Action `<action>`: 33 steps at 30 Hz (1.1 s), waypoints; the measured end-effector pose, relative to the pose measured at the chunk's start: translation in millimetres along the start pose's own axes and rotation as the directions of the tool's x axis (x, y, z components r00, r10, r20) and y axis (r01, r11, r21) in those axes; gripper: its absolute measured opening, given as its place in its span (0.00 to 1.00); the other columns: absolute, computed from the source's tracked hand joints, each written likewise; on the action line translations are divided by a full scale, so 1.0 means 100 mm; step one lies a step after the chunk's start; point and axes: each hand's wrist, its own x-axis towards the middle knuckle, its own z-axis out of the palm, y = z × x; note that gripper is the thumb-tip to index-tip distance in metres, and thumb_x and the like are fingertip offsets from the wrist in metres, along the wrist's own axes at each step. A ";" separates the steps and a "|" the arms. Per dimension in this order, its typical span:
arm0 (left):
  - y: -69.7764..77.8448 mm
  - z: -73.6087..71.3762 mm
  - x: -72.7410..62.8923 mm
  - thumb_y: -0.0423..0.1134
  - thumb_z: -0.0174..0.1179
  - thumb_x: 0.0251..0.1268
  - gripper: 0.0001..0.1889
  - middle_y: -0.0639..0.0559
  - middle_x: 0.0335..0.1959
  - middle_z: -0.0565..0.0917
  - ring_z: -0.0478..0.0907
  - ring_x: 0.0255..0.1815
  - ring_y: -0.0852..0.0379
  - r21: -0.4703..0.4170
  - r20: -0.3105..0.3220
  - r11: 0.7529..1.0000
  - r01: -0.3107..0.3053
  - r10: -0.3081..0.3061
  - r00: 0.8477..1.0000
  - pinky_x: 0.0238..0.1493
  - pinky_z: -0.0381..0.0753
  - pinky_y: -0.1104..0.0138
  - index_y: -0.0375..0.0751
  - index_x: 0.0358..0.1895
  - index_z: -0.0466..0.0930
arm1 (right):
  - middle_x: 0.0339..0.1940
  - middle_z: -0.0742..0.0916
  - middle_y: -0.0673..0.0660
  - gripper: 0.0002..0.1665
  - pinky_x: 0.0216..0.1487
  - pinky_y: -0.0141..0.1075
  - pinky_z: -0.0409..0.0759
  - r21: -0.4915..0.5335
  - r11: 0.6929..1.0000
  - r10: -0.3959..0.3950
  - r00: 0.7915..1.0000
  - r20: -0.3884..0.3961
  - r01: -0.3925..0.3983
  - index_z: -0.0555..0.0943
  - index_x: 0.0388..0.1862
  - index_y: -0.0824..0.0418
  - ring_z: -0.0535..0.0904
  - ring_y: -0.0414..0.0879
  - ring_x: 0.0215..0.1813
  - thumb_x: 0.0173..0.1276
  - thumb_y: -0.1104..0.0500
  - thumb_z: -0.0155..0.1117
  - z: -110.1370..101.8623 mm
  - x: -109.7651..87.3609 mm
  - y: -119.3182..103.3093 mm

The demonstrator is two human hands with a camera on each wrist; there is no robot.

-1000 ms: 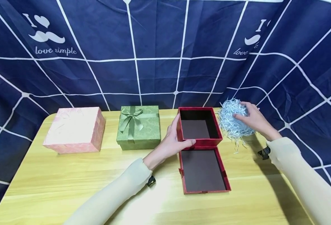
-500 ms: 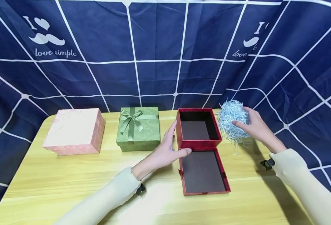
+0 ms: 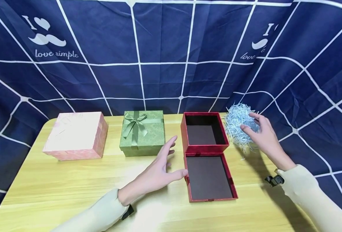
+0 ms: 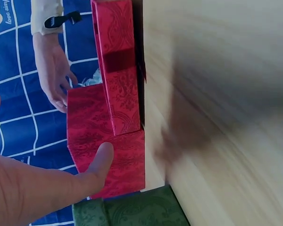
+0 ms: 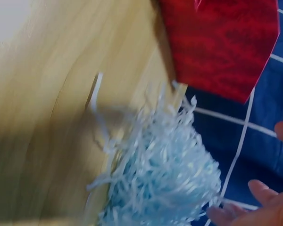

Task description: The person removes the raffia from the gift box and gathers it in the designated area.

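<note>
A red box (image 3: 204, 148) stands uncovered, its dark inside bare. Its red lid (image 3: 210, 177) lies inner side up directly in front of it. My left hand (image 3: 152, 175) is left of the lid, fingers spread, with the thumb tip close to the lid's left edge; the left wrist view shows the thumb (image 4: 96, 167) in front of the red box. A heap of light-blue shredded paper (image 3: 237, 124) lies right of the box. Over its right side is my right hand (image 3: 265, 137), fingers relaxed and parted. Whether the right fingertips touch the shreds, I cannot tell.
A green gift box (image 3: 143, 133) with a ribbon bow stands left of the red box. Farther left is a pink box (image 3: 75, 135). All stand on a wooden table (image 3: 72, 187), with a dark blue checked curtain (image 3: 159, 77) close behind and at both sides.
My left hand has let go of the red box and drawn back toward the front left. My right hand has pulled back slightly from the shredded paper, which stays in place.
</note>
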 end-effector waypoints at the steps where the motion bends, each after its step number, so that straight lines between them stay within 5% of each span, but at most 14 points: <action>1: 0.00 -0.01 -0.04 0.50 0.76 0.68 0.56 0.65 0.88 0.49 0.57 0.86 0.50 -0.002 -0.002 1.000 -0.003 0.003 1.000 0.79 0.66 0.48 0.76 0.88 0.44 | 0.80 0.67 0.75 0.41 0.74 0.67 0.62 -0.001 1.000 -0.001 1.000 -0.011 0.001 0.67 0.83 0.67 0.64 0.74 0.78 0.81 0.48 0.67 0.00 -0.02 -0.03; 7: -0.03 -0.13 -0.31 0.46 0.74 0.71 0.53 0.59 0.86 0.57 0.62 0.83 0.45 0.014 -0.044 1.000 -0.025 0.026 0.999 0.75 0.71 0.45 0.68 0.90 0.47 | 0.81 0.66 0.72 0.35 0.76 0.63 0.62 0.036 0.999 -0.028 0.998 -0.056 0.030 0.71 0.79 0.69 0.64 0.74 0.78 0.81 0.53 0.67 0.05 -0.15 -0.21; 11: -0.05 -0.21 -0.50 0.44 0.74 0.71 0.52 0.57 0.84 0.62 0.68 0.79 0.45 0.059 -0.087 0.998 -0.029 0.034 0.996 0.71 0.74 0.45 0.65 0.90 0.49 | 0.80 0.67 0.72 0.34 0.80 0.63 0.59 0.159 0.987 -0.014 0.999 -0.031 0.019 0.69 0.79 0.71 0.63 0.75 0.80 0.82 0.57 0.65 0.12 -0.23 -0.32; 16: -0.06 -0.32 -0.71 0.40 0.74 0.72 0.49 0.56 0.81 0.67 0.74 0.74 0.47 0.107 -0.131 0.989 -0.099 0.113 0.985 0.67 0.80 0.51 0.63 0.89 0.53 | 0.79 0.71 0.69 0.32 0.72 0.30 0.68 0.292 0.955 0.052 0.998 0.028 -0.058 0.67 0.80 0.70 0.69 0.62 0.78 0.84 0.59 0.63 0.21 -0.38 -0.47; 19: -0.08 -0.41 -0.79 0.35 0.72 0.73 0.46 0.52 0.77 0.70 0.76 0.71 0.48 0.127 -0.180 0.976 -0.180 0.201 0.963 0.63 0.83 0.56 0.59 0.88 0.57 | 0.77 0.74 0.66 0.30 0.60 0.21 0.72 0.317 0.947 0.046 0.998 0.038 -0.056 0.70 0.78 0.67 0.73 0.50 0.73 0.85 0.59 0.63 0.26 -0.46 -0.56; 23: -0.08 -0.56 -0.85 0.31 0.72 0.71 0.43 0.50 0.71 0.76 0.80 0.62 0.51 0.193 -0.265 0.958 -0.211 0.258 0.929 0.53 0.85 0.61 0.52 0.86 0.62 | 0.75 0.76 0.63 0.27 0.60 0.21 0.74 0.351 0.936 0.013 0.998 0.055 -0.031 0.71 0.77 0.64 0.73 0.44 0.74 0.85 0.59 0.63 0.31 -0.53 -0.68; 27: -0.09 -0.67 -0.90 0.29 0.71 0.71 0.42 0.49 0.64 0.78 0.81 0.54 0.50 0.218 -0.362 0.964 -0.151 0.224 0.905 0.45 0.84 0.66 0.48 0.85 0.64 | 0.72 0.78 0.59 0.24 0.61 0.22 0.75 0.411 0.911 -0.009 0.998 0.067 -0.019 0.73 0.75 0.62 0.75 0.43 0.73 0.85 0.60 0.63 0.37 -0.59 -0.80; 33: -0.15 -0.78 -0.98 0.29 0.68 0.76 0.40 0.46 0.63 0.76 0.80 0.56 0.54 0.175 -0.507 0.983 -0.045 0.130 0.852 0.49 0.80 0.69 0.54 0.86 0.63 | 0.67 0.81 0.54 0.20 0.62 0.25 0.77 0.537 0.842 -0.009 0.994 0.109 -0.051 0.77 0.70 0.59 0.79 0.40 0.69 0.84 0.63 0.63 0.50 -0.66 -0.98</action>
